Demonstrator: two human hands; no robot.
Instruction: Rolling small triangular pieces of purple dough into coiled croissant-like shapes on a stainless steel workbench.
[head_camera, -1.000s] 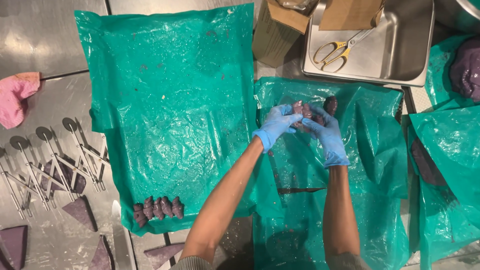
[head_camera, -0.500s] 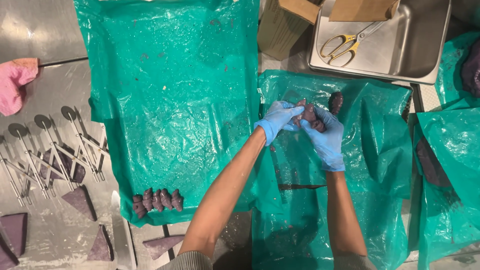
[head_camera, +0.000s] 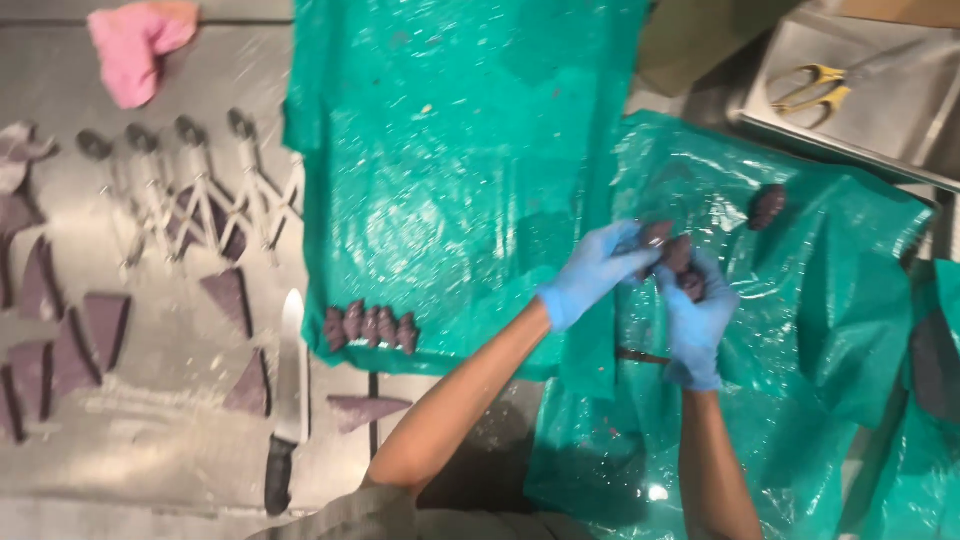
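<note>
While both blue-gloved hands meet over the green plastic sheet (head_camera: 800, 330), left hand (head_camera: 592, 272) and right hand (head_camera: 698, 318) together pinch a dark purple dough piece (head_camera: 675, 255); five shaped pieces (head_camera: 370, 326) lie apart, knife (head_camera: 287, 400) beside.

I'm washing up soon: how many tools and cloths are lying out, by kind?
Knife: 1
Yellow-handled scissors: 1
Expandable multi-wheel cutter: 1
Pink cloth: 1
Total: 4
</note>
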